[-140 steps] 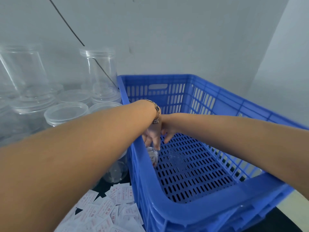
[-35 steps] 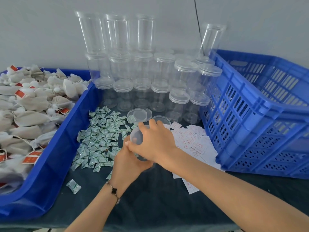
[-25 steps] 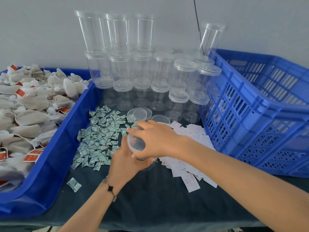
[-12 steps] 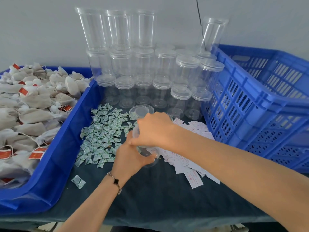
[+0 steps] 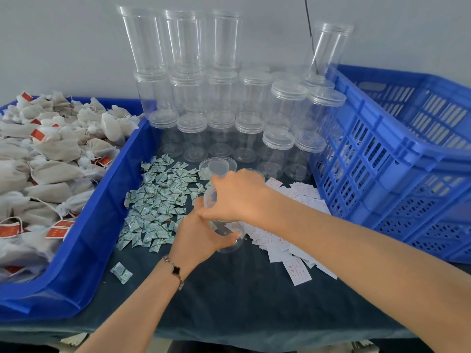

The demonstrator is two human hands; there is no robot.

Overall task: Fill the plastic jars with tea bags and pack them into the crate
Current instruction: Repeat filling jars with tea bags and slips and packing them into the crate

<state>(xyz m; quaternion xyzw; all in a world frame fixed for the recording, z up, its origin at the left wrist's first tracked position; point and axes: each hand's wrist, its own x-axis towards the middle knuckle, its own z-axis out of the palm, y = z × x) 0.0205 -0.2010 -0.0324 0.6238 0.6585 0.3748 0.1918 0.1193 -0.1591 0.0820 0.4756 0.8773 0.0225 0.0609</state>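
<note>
A clear plastic jar (image 5: 227, 236) lies tilted over the dark table, held between both hands. My left hand (image 5: 195, 236) wraps its lower body from below. My right hand (image 5: 235, 197) covers its top end, fingers closed around the lid, which is mostly hidden. Cloth tea bags (image 5: 51, 159) with red tags fill a shallow blue tray (image 5: 86, 240) at the left. The tall blue crate (image 5: 397, 159) stands at the right; its inside is barely visible.
Several stacked clear jars (image 5: 219, 103) with lids line the back wall. Small green-white sachets (image 5: 158, 202) lie scattered left of my hands, white paper labels (image 5: 288, 240) to the right. Two loose lids (image 5: 216, 165) rest just behind my hands.
I left the crate and turned to the table. Over the last second both hands stay on the jar, the right hand shifting its hold on the top while the jar tilts a little.
</note>
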